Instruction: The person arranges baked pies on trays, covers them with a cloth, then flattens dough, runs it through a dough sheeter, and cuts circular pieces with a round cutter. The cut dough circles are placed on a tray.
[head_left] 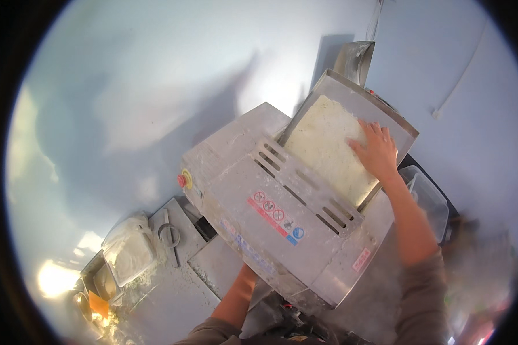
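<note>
Right hand [377, 150] flat, grip open, on dough sheet [328, 146]; left hidden.

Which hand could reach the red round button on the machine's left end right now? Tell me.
Probably neither at once. The left hand is hidden under the machine, though nearer the red button; the right hand presses flat on the dough sheet, far across.

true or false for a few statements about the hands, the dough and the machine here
1. The right hand lies flat on the dough sheet. True.
2. The dough sheet lies on the floor. False: it lies in the machine's sloped feed tray.
3. The left hand is on top of the machine. False: the left forearm goes beneath the machine and the hand is hidden.
4. A red button sits on the machine's left end. True.
5. The clear container is on the machine's left. False: it is on the right.
</note>
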Tool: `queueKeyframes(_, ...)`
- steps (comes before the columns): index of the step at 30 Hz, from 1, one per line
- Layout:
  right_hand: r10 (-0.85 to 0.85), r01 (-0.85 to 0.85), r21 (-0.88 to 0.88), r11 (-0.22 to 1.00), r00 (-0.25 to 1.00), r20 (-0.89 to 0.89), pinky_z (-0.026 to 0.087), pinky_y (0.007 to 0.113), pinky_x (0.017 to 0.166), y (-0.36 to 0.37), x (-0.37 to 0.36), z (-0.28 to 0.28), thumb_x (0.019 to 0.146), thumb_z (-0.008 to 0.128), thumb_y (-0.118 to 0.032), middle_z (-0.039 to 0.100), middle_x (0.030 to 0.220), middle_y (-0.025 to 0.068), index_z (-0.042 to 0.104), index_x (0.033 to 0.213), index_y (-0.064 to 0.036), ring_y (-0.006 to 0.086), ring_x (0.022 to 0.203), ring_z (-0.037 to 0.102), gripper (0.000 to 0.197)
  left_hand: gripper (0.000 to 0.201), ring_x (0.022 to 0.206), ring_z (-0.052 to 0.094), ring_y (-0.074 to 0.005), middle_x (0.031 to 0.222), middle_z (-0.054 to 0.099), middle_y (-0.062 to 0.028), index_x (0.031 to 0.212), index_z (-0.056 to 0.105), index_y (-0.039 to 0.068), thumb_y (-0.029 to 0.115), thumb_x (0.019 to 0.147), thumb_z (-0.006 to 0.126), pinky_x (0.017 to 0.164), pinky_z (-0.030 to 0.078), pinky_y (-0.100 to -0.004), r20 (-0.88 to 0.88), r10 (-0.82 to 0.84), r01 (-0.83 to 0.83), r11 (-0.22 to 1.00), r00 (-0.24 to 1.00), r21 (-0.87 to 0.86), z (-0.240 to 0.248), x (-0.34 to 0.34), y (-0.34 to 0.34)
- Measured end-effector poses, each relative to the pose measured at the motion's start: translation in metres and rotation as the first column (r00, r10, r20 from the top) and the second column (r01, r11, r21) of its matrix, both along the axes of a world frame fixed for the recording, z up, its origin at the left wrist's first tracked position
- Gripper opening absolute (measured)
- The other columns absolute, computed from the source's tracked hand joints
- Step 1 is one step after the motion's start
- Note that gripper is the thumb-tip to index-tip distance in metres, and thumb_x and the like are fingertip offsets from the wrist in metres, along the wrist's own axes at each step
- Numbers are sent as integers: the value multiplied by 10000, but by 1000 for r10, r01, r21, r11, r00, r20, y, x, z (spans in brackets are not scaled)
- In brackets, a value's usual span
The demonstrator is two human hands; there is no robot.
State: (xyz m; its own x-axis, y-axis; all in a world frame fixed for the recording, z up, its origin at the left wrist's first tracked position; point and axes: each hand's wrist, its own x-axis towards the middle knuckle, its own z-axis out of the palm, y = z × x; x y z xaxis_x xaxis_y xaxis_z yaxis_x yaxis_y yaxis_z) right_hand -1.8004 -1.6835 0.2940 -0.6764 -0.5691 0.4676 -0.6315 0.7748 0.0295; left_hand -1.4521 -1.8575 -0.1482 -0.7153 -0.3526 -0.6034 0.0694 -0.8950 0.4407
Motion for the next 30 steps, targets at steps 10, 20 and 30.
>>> queueKeyframes(10,-47,64,-100,993,985,169,470,503,1095,-35,-9,-5,958,698,-572,634,1373,102,676,1374,-127,337,1336,551,610,458,1106,722,-279,1296,712,-127,1452,585,81,358,1092,525,864,602,-432,16,60,-61,993,998,99,8,-16,21)
queueKeyframes(20,6,2,-237,971,1000,30,505,443,1042,3,36,13,1012,688,-376,663,1249,127,701,1340,-98,334,1235,616,430,444,1089,724,-283,1275,717,-123,1452,586,72,315,1080,566,867,603,-445,5,76,-76,986,997,149,-6,-16,21)
queueKeyframes(30,160,-10,-497,867,952,261,526,406,941,128,233,-9,940,715,-104,656,1127,136,724,1180,-15,334,1044,660,256,437,1071,726,-287,1255,722,-119,1451,587,64,272,1068,606,870,604,-458,59,187,-193,973,981,125,-33,14,27)
